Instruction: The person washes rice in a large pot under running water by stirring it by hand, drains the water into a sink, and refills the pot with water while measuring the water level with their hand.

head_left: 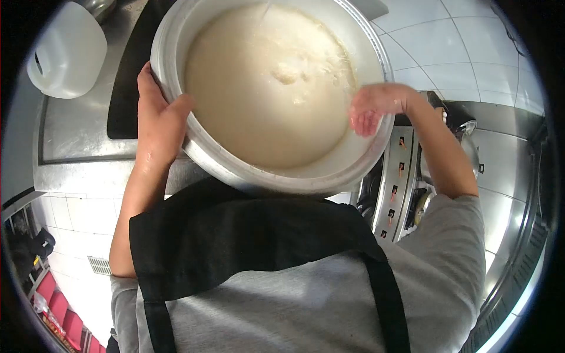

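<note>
A large round metal pot (219, 154) in front of my body holds cloudy, off-white liquid (265, 106). Ripples and a patch of bubbles break its surface right of the middle. From the top edge of the view a thin stream (268, 10) runs into it. My left hand (163, 117) is closed on the pot's left rim, thumb over the edge. At the right inner wall, my right hand (376, 109) hangs over the rim, wet and a little blurred. Its fingers are loosely bent, and nothing shows in them. The bottom of the pot is hidden.
On the steel counter (76, 138) at left stand a translucent plastic jug (73, 53) and a black board (126, 112). A stove (388, 188) with a row of knobs is at right, with a pan (468, 156) beside it. A floor drain (99, 265) lies lower left.
</note>
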`<state>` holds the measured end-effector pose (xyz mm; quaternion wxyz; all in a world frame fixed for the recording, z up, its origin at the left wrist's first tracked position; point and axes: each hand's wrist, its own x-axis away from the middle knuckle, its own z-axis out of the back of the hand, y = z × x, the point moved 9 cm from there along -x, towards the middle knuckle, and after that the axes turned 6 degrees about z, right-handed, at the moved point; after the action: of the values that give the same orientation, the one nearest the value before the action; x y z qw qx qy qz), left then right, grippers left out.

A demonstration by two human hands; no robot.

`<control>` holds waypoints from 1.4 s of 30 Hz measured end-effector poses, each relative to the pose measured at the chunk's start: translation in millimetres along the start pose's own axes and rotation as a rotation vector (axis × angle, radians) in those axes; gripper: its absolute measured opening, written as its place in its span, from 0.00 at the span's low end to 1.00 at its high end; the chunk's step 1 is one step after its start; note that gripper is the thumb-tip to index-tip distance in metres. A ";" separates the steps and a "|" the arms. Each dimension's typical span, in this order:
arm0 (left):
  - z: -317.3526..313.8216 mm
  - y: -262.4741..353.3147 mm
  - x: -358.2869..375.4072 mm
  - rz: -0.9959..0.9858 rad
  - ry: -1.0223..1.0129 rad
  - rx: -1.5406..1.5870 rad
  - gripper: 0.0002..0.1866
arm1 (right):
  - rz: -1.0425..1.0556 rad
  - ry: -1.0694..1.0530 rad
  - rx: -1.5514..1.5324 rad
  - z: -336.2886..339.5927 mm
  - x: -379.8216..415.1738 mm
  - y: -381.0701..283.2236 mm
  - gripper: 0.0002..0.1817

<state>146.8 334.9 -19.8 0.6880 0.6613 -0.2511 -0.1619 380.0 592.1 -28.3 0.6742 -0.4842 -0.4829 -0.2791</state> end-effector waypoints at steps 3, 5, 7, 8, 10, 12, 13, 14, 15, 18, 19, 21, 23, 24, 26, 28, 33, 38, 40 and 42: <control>-1.7 1.0 0.8 0.021 -0.014 -0.014 0.40 | 0.056 0.436 0.677 37.7 2.6 10.9 0.26; -1.8 2.9 1.8 0.017 -0.013 -0.006 0.40 | 0.163 0.234 0.850 -5.3 -13.9 23.1 0.29; -0.3 0.4 1.0 -0.015 0.002 0.032 0.39 | 0.203 0.105 0.764 -59.0 -15.5 13.8 0.33; -0.7 -1.0 -0.1 -0.032 -0.027 0.034 0.38 | 0.183 0.079 0.591 -88.1 -19.4 -0.9 0.35; 2.1 -7.8 -2.9 -0.012 -0.041 0.075 0.37 | 0.419 -0.057 0.496 -133.3 -33.0 -43.7 0.38; 1.8 -10.3 -1.8 0.072 -0.050 0.226 0.36 | 0.708 0.054 0.308 -143.2 -33.9 -110.2 0.39; 1.1 -11.4 -0.8 0.112 -0.055 0.301 0.35 | 0.629 0.041 -0.260 -145.2 -61.2 -122.7 0.36; 1.3 -11.2 -1.5 0.092 -0.051 0.282 0.34 | 0.513 0.024 -0.821 -147.9 -87.7 -128.7 0.33; 1.4 -13.6 -3.3 0.070 -0.045 0.261 0.34 | 0.580 -0.057 -1.003 -139.1 -95.4 -155.3 0.33; 3.3 -8.8 -0.8 0.015 -0.041 0.133 0.35 | 0.942 0.237 -1.162 -28.8 -123.7 -189.7 0.36; 3.0 -8.6 -0.7 -0.013 -0.046 0.072 0.36 | 1.077 0.579 -0.892 20.1 -120.2 -182.1 0.36; 4.0 -8.5 -1.1 -0.035 -0.047 -0.006 0.39 | 1.070 1.216 -0.187 93.6 -91.3 -148.4 0.34; 5.2 -9.6 -1.2 -0.051 -0.015 -0.046 0.40 | 0.779 1.555 0.453 129.0 -78.1 -89.9 0.32; 5.9 -8.6 -1.9 -0.060 0.002 -0.064 0.40 | 0.639 1.615 0.673 138.1 -83.7 -67.0 0.31; 5.4 -7.6 -2.1 -0.053 -0.010 -0.062 0.41 | 0.321 1.436 0.757 123.6 -98.1 -33.1 0.36; 5.9 -9.3 -3.1 -0.061 -0.008 -0.075 0.41 | 0.169 1.249 0.759 80.1 -103.3 -34.1 0.39; 6.6 -9.8 -3.9 -0.052 -0.009 -0.100 0.41 | 0.036 0.729 0.713 -31.7 -89.3 -41.2 0.43; 4.0 -5.3 -1.5 -0.014 -0.008 -0.053 0.40 | 0.441 0.149 0.671 -102.5 -80.0 -55.0 0.44; 4.1 -10.2 -4.1 0.000 -0.013 0.006 0.40 | 0.517 -0.017 0.544 -97.2 -43.0 -100.3 0.47; 4.0 -10.7 -3.4 0.009 0.005 -0.022 0.41 | 0.408 0.174 0.340 -70.3 -5.9 -131.4 0.51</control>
<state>142.9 332.6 -30.8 0.6964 0.6531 -0.2508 -0.1599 293.6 477.3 12.2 0.8268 -0.4258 -0.3555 -0.0932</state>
